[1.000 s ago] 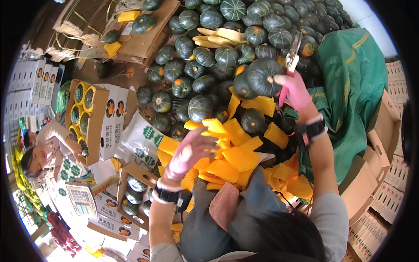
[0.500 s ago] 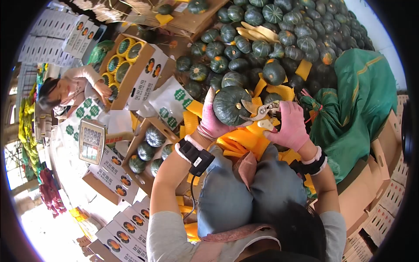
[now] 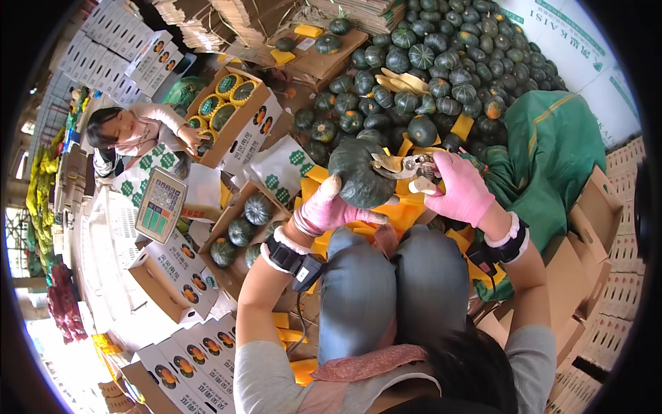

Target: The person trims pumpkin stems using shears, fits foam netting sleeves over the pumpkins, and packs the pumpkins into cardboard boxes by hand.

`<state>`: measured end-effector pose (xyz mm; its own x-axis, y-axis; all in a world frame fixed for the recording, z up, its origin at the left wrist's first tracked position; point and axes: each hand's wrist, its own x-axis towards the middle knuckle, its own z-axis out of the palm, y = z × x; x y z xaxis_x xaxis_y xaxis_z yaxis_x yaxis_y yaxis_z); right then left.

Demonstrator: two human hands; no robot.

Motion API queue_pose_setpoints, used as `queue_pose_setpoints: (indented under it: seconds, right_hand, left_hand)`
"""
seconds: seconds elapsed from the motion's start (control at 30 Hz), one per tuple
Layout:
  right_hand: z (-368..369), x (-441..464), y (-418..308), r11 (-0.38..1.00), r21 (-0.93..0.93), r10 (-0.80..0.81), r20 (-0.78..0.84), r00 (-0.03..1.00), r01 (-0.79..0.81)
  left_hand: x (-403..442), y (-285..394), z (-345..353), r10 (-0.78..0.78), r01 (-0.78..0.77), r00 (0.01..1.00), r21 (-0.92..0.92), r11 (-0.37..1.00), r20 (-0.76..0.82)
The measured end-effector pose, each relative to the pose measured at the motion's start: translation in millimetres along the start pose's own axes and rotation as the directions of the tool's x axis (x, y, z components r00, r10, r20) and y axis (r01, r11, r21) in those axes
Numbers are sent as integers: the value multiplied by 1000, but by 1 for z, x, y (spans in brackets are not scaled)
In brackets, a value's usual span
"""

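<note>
A dark green pumpkin (image 3: 360, 176) is held up above the knees, with my left hand (image 3: 323, 207), in a pink glove, closed around its lower left side. Gripped in my right hand (image 3: 460, 188), also pink-gloved, are pruning shears (image 3: 418, 166) with a pale handle. Their blades lie against the pumpkin's right side, where its stem sits; whether they are closed on the stem I cannot tell. Yellow foam netting (image 3: 393, 215) is bunched beneath the pumpkin, over the lap.
A large heap of pumpkins (image 3: 448, 65) lies ahead, beside a green sack (image 3: 552, 159). To the left stand an open carton (image 3: 231, 234) with pumpkins, a scale display (image 3: 161, 205) and a carton of netted pumpkins (image 3: 252, 110), which another person (image 3: 141, 127) touches. Flattened cardboard (image 3: 558, 276) stands at right.
The pumpkin has tipped so its stem side faces more to the right, and the shears' blades now overlap it there. The head view has shifted slightly.
</note>
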<state>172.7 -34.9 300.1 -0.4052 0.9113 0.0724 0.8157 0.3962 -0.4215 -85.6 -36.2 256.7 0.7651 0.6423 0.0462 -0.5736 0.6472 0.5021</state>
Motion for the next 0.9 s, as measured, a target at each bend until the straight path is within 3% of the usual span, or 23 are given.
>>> queue_pose_setpoints:
  seconds: [0.07, 0.17, 0.27, 0.3, 0.47, 0.5, 0.57, 0.7, 0.73, 0.87, 0.9]
  right_hand:
    - [-3, -4, -6, 998, -59, -30, -36, 999, 28]
    - [-1, -8, -12, 999, -4, -47, -108, 993, 47]
    - [-22, -11, -18, 962, 270, -18, 185, 983, -33]
    - [-20, -17, -20, 878, 464, -27, 288, 957, -115]
    - [-22, -31, -28, 875, 481, 6, 105, 994, -56]
    - [-31, -31, -30, 883, 444, 81, 178, 981, -154]
    - [-34, -34, -29, 907, 407, 65, 125, 990, -111]
    - [-41, -39, -38, 899, 404, 131, 122, 984, -170]
    - [-43, -40, -41, 888, 416, 159, 126, 979, -198]
    - [-29, -44, -32, 816, 546, 189, 58, 980, -190]
    - [-25, -44, -30, 749, 639, 185, 53, 981, -175]
  left_hand:
    - [-2, -8, 12, 116, -113, 986, 37, 993, -121]
    - [1, -7, 20, 178, -176, 973, 30, 984, -145]
    - [-5, -10, 18, 196, -195, 977, 23, 981, -81]
    - [-7, -11, 21, 200, -200, 979, 20, 980, -41]
    - [-15, -18, 34, 253, -260, 965, -130, 957, -67]
    - [-15, -18, 35, 244, -240, 970, -172, 956, 4]
    - [-14, -15, 36, 229, -189, 963, -247, 950, 144]
    - [-19, -17, 39, 266, -258, 964, -217, 941, 9]
    - [-19, -16, 40, 248, -231, 967, -210, 950, 55]
    - [-22, -17, 53, 292, -302, 953, -226, 926, -80]
    - [-22, -16, 52, 293, -314, 944, -135, 940, -152]
